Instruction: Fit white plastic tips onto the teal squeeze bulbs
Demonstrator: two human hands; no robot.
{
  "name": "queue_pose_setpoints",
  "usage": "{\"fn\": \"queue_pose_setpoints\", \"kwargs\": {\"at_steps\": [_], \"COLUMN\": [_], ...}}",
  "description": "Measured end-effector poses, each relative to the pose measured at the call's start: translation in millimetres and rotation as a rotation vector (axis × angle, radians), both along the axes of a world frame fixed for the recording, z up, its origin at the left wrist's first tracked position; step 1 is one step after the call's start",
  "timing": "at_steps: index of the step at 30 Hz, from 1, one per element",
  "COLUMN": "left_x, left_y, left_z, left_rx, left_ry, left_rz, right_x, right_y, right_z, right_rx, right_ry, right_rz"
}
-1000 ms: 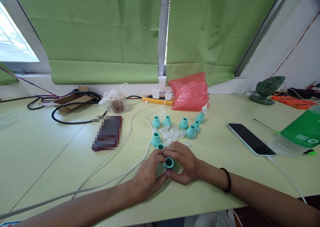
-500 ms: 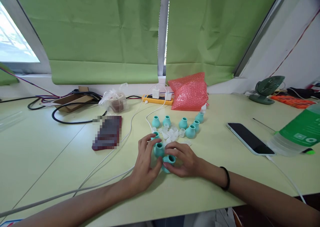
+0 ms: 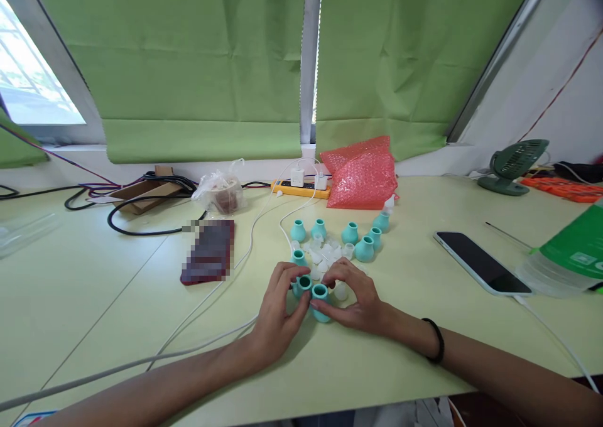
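Teal bulb (image 3: 321,314), open mouth up, near your edge of the table (image 3: 386,364): your right hand (image 3: 362,301) clamps it, thumb against fingers. Your left hand (image 3: 277,320) pinches a neighbouring bulb (image 3: 304,283), just beside.

Bare bench (image 3: 407,257) lies between the pots (image 3: 364,250) and the phone (image 3: 483,264) on the right, leaving room to pass. White plastic pieces (image 3: 328,251) crowd the middle among the pots, and a cable (image 3: 157,356) crosses the left approach.
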State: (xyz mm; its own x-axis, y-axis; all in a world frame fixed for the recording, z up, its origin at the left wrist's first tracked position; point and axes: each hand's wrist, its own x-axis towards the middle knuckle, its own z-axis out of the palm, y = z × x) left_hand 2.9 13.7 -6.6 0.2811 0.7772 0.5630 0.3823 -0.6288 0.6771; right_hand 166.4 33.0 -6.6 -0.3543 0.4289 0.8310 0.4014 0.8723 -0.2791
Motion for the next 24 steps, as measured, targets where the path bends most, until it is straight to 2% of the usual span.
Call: {"fn": "queue_pose_setpoints", "kwargs": {"at_steps": [7,13,17,21,24], "left_x": [0,0,-1,0,1], "left_y": [1,4,2,-1,-2], "left_z": [0.8,0.5,-2.0,-5.3,-6.5], "left_rx": [-0.018,-0.129,-0.163,-0.115,-0.067], "left_ry": [-0.076,-0.032,-0.099,-0.182,-0.165], "left_rz": [-0.036,0.019,0.009,-0.036,-0.061], "right_x": [1,0,1,1,1], "right_y": [1,2,3,4,3], "right_z": [5.7,7.7,3.7,-2.8,-2.0], "right_rx": [-0.105,-0.087,-0.079,-0.104,-0.128], "right_ry": [-0.019,0.009,-0.030,-0.052,-0.097], "right_rz": [-0.004,0.046,0.046,0.032,-0.009]}}
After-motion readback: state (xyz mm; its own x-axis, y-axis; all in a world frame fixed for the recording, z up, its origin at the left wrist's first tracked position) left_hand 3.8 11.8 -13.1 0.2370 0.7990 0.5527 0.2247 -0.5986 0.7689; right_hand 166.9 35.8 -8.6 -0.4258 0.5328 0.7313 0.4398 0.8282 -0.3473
